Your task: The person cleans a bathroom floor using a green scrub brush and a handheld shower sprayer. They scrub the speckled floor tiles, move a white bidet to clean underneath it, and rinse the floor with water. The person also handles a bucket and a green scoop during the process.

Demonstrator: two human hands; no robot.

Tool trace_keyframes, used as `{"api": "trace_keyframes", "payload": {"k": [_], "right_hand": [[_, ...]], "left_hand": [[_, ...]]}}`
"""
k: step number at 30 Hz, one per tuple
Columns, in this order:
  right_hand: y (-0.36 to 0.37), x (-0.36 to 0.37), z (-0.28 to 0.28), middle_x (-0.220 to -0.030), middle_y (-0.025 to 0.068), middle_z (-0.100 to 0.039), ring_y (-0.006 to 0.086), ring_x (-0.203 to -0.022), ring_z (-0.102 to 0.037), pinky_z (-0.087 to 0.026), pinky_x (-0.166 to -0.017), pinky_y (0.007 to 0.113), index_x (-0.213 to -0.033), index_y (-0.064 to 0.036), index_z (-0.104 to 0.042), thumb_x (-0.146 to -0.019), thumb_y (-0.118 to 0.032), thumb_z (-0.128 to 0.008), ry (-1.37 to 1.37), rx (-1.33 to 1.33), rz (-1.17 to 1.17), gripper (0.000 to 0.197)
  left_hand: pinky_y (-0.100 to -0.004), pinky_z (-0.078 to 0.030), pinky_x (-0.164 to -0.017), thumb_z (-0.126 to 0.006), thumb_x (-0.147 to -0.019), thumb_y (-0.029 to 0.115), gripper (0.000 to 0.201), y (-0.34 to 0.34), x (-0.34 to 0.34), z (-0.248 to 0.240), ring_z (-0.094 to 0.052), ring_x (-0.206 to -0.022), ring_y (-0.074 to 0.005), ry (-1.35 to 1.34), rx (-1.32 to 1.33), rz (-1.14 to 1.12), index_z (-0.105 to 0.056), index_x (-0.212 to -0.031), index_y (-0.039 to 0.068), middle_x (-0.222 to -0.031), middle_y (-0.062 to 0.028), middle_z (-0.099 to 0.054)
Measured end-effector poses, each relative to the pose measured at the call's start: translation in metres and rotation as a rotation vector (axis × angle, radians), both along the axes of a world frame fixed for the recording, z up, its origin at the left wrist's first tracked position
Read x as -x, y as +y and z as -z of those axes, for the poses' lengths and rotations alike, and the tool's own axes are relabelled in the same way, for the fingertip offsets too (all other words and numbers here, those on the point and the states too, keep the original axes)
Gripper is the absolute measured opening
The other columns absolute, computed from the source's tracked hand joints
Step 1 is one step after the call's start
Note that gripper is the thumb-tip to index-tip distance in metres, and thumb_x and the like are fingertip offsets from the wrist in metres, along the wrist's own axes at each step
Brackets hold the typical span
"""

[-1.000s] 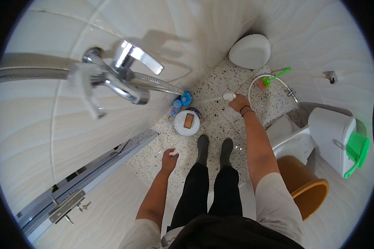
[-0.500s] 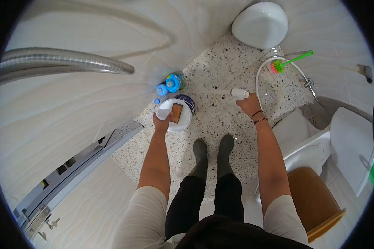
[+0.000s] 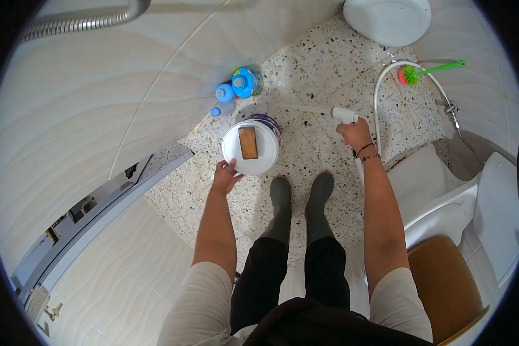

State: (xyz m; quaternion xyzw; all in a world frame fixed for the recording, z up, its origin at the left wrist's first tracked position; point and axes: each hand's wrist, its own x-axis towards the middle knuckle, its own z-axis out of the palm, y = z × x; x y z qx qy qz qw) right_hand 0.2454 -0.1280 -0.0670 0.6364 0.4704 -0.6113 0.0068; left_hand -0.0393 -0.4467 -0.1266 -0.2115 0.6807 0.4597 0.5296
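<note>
My right hand (image 3: 355, 134) is closed around a white spray handle (image 3: 344, 115), pointed left. A faint stream of water leaves its head toward the bottles by the wall. My left hand (image 3: 227, 176) grips the near left edge of a white-topped bucket (image 3: 265, 158), its fingertips over the rim. A flat brown rectangular block (image 3: 248, 143) lies on the bucket's white top. Behind the bucket, against the left wall, stand a large blue bottle (image 3: 245, 83), a smaller blue bottle (image 3: 224, 93) and a clear bottle with a blue cap (image 3: 215, 112).
A white basin (image 3: 389, 20) is at the far right. A green-handled brush (image 3: 410, 75) lies by the white hose (image 3: 378, 95). The toilet (image 3: 438, 210) and a brown bin (image 3: 444, 282) are at my right. My boots (image 3: 281, 199) stand on the speckled floor (image 3: 311, 69).
My left hand has moved from above the bucket to its near edge; the pale object it held no longer shows. The bucket sits farther from the bottles. My right hand still holds the spray handle.
</note>
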Motion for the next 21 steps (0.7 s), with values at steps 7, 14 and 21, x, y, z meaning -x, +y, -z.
{"api": "trace_keyframes", "payload": {"k": [7, 14, 21], "right_hand": [[-0.019, 0.043, 0.016, -0.062, 0.0107, -0.06, 0.0161, -0.046, -0.055, -0.046, -0.045, 0.028, -0.09, 0.0092, -0.059, -0.065, -0.011, -0.065, 0.022, -0.015, -0.093, 0.033], [-0.027, 0.065, 0.022, -0.092, 0.0179, -0.064, 0.0302, -0.082, -0.063, -0.051, -0.071, 0.041, -0.101, 0.0001, -0.06, -0.07, -0.025, -0.061, -0.215, -0.081, -0.675, 0.04], [0.025, 0.008, 0.025, -0.092, 0.0168, -0.065, 0.0347, -0.087, -0.062, -0.05, -0.076, 0.043, -0.104, -0.0073, -0.062, -0.07, -0.029, -0.059, -0.554, -0.484, -0.232, 0.04]], "left_hand": [[-0.0553, -0.044, -0.089, -0.062, -0.085, 0.013, 0.036, -0.075, -0.059, -0.017, -0.053, -0.1, -0.0282, -0.025, -0.091, -0.236, -0.033, -0.106, 0.014, -0.112, -0.011, -0.049], [-0.0542, -0.044, -0.091, -0.063, -0.085, 0.016, 0.037, -0.12, -0.055, -0.057, -0.054, -0.101, -0.028, -0.024, -0.06, -0.314, -0.033, -0.106, 0.015, -0.111, -0.0107, -0.051], [-0.0526, -0.046, -0.088, -0.063, -0.085, 0.017, 0.038, -0.1, -0.024, -0.047, -0.053, -0.098, -0.0272, 0.007, -0.1, -0.269, -0.033, -0.109, 0.014, -0.103, -0.0065, -0.051]]}}
